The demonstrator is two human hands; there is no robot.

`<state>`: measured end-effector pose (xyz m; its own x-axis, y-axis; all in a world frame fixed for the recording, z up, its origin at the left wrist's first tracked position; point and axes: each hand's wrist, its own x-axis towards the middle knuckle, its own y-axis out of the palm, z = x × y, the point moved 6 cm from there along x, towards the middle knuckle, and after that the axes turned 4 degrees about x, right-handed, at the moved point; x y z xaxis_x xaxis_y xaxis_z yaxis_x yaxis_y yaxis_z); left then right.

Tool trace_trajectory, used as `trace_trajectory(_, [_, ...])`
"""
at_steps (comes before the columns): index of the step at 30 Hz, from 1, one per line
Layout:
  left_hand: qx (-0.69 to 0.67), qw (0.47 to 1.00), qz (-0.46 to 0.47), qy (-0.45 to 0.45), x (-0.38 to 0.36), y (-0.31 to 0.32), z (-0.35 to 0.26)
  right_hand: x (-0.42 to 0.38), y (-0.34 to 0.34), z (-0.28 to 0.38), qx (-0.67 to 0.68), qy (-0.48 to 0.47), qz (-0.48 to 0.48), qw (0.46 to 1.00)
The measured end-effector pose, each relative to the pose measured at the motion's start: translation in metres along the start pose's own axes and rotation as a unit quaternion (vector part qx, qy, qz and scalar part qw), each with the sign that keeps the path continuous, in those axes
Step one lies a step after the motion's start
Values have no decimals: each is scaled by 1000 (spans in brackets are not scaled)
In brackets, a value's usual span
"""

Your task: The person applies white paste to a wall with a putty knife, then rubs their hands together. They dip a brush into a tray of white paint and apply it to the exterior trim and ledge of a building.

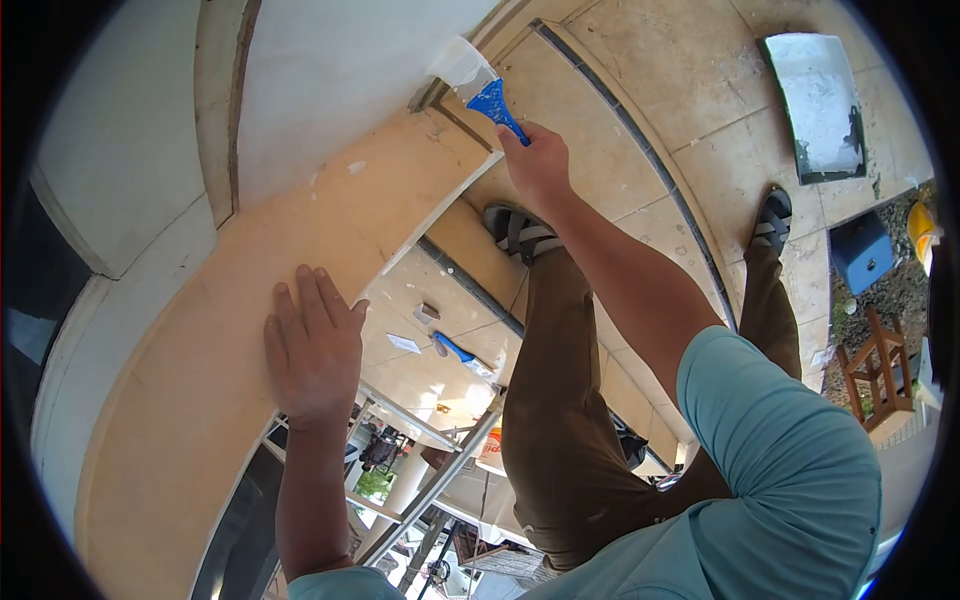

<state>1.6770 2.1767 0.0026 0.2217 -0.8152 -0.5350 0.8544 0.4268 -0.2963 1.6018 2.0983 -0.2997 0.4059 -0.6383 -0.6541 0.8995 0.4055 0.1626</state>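
peach wall: the broad surface (pixel 190 400), running from lower left up to the corner by the blade, pale smears on it
tiled floor: beige (pixel 640 150), crossed by dark-edged steps
ladder: metal (pixel 425 490), slanting below the left hand, near the wall
coated board: white-smeared (pixel 815 105), flat on the tiles at upper right, well apart from the hands
wooden stool: at far right (pixel 880 375), near a blue box (pixel 861 252)
left hand: spread flat (pixel 315 345), palm against the peach wall, its grip open and holding nothing
right hand: grip closed (pixel 537 165) round the blue handle
scraper: in the right hand (pixel 492 104), at the wall's upper corner; long axis slanting, handle end toward lower right, wide pasted blade toward upper left, over the white edge
in the way: a sandalled foot (pixel 522 235) stands just below the right hand; blade contact hard to tell
second scraper: blue-handled (pixel 458 350), on the tiles near a small block (pixel 427 313) and a white card (pixel 404 343)
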Motion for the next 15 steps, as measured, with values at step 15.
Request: trace_trajectory(15, [-6,1000,-14,1,0,0,0,-18,26,-38,-62,89,33,994])
